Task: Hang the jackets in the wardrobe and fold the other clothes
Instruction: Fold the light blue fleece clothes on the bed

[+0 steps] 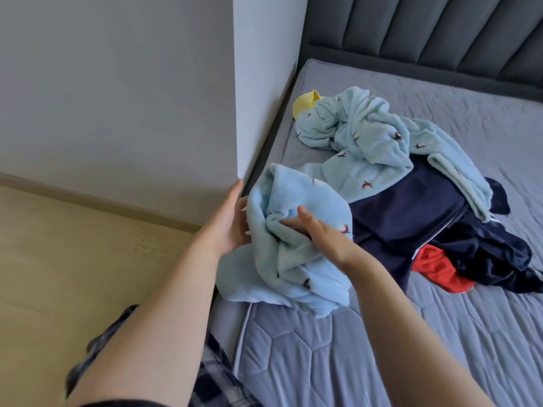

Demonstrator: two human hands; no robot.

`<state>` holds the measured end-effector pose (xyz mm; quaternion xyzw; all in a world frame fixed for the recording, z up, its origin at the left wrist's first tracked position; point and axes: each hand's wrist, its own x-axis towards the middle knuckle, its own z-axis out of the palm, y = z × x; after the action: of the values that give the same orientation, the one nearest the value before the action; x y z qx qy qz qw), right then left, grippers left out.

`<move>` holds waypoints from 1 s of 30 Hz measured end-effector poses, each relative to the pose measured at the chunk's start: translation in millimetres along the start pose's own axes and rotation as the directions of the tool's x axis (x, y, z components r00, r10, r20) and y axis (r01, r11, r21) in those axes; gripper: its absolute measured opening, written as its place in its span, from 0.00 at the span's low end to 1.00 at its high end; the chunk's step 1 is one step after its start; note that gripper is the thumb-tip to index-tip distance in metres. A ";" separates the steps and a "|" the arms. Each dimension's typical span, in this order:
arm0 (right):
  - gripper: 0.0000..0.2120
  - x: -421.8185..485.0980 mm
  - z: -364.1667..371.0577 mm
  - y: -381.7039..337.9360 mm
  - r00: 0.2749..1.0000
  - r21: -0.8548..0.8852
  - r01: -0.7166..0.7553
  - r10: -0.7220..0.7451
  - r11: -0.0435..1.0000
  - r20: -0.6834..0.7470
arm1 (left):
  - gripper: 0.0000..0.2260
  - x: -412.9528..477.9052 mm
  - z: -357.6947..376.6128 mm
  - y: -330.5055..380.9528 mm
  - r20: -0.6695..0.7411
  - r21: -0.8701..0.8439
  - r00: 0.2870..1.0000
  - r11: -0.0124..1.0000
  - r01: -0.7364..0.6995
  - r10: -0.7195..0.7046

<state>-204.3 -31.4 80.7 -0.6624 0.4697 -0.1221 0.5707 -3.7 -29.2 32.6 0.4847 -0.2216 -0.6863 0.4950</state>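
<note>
A light blue fleece garment (296,259) with small dark bird prints is bunched up above the near left corner of the bed. My left hand (232,218) holds its left side, fingers hidden behind the cloth. My right hand (317,233) grips a fold in its middle, thumb up. A second light blue fleece piece (370,142) with the same print lies crumpled further back. Beneath that lies a dark navy garment (411,207), with something red (437,268) under its near edge and something yellow (305,104) at the far end.
The clothes lie on a grey quilted mattress (323,362) with a dark padded headboard (426,30) behind. A white wall corner (238,113) stands right by the bed's left edge. Light wooden floor (73,259) lies to the left. My checked trousers (217,380) show at the bottom.
</note>
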 end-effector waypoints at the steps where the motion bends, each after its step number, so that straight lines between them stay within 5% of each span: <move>1: 0.27 4.0 5.8 0.6 1.000 -0.039 0.005 -0.005 0.999 0.010 | 0.25 -0.7 -1.8 4.6 -0.033 0.085 0.999 0.996 -0.032 0.034; 8: 0.21 9.7 35.6 5.1 0.983 -0.183 0.049 -0.014 0.982 0.184 | 0.09 -1.8 4.9 2.7 -0.268 0.429 0.885 0.870 -0.243 0.380; 12: 0.18 4.1 50.3 5.4 0.927 0.248 -0.006 -0.088 0.969 0.366 | 0.05 6.9 -0.4 -4.4 -0.407 0.421 0.821 0.880 -0.220 0.400; 13: 0.16 2.0 51.4 4.2 0.939 0.404 -0.016 -0.125 0.914 0.321 | 0.02 7.2 -2.4 -5.9 -0.431 0.409 0.815 0.889 -0.205 0.387; 15: 0.12 -0.7 53.5 3.2 0.982 0.526 0.177 -0.182 0.832 -0.042 | 0.07 7.8 -8.4 -9.1 -0.463 0.404 0.812 0.900 -0.164 0.355; 16: 0.14 -0.3 52.6 3.4 0.918 0.339 0.336 -0.224 0.879 -0.329 | 0.08 8.1 -11.0 -9.9 -0.461 0.398 0.820 0.905 -0.151 0.339; 17: 0.16 1.6 50.3 2.5 0.758 -0.007 0.400 -0.335 0.917 -0.560 | 0.08 8.7 -13.6 -10.3 -0.447 0.400 0.832 0.905 -0.143 0.328; 18: 0.17 5.8 46.8 2.2 0.596 -0.367 0.345 -0.504 0.863 -0.625 | 0.08 8.5 -15.2 -10.2 -0.424 0.408 0.847 0.903 -0.137 0.320; 19: 0.19 12.7 43.4 3.0 0.552 -0.617 0.242 -0.629 0.749 -0.547 | 0.08 9.3 -16.9 -9.8 -0.406 0.425 0.859 0.897 -0.123 0.311; 23: 0.28 41.2 39.1 14.7 0.844 -0.842 -0.111 -0.397 0.528 -0.360 | 0.10 15.1 -26.1 -10.7 -0.468 0.430 0.852 0.903 -0.011 0.233; 26: 0.31 57.1 39.3 26.7 0.868 -0.879 -0.183 -0.348 0.440 -0.355 | 0.05 17.5 -32.1 -2.4 -0.509 0.506 0.834 0.858 0.088 0.214; 30: 0.32 75.7 58.1 26.9 0.869 -0.917 -0.227 -0.357 0.329 -0.344 | 0.13 21.3 -39.4 13.0 -0.479 0.627 0.845 0.766 0.141 0.237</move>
<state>-136.7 -49.3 10.4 -0.8318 0.5511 -0.0146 -0.0642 36.4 -46.6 16.3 0.7882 -0.3090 -0.3930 0.3590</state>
